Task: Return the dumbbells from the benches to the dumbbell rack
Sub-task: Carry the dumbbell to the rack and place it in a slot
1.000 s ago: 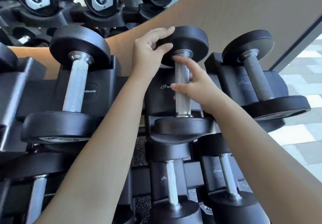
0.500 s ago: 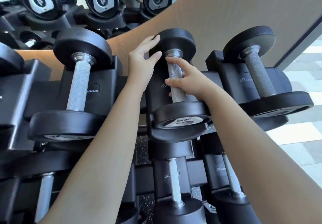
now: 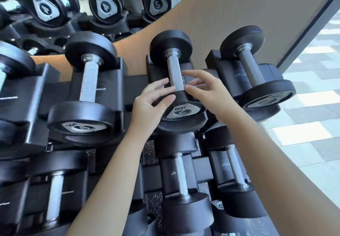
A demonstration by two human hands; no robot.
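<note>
A: Where is the dumbbell found?

B: It is seen lying in a cradle on the top row of the rack, between two neighbouring dumbbells. Its far head is tilted up towards the wall and its near head is lowest.

A: And how are the hands placed?

B: The left hand is held just left of the handle, with the thumb laid at the collar of the near head. The right hand is held just to the right. On both, the fingers are spread and relaxed, and nothing is gripped. Whether the fingertips are actually touching the handle cannot be told.

A: What step is judged to be in hand?

B: The dumbbell is probably being settled and let go.

A: How is that best done?

B: It should be checked that both heads are seated fully and the handle is lined up with the cradle. A light push on the near head may be given if any rocking is felt. Fingers should be kept out of the gap between head and cradle, and the hands drawn straight back.
</note>
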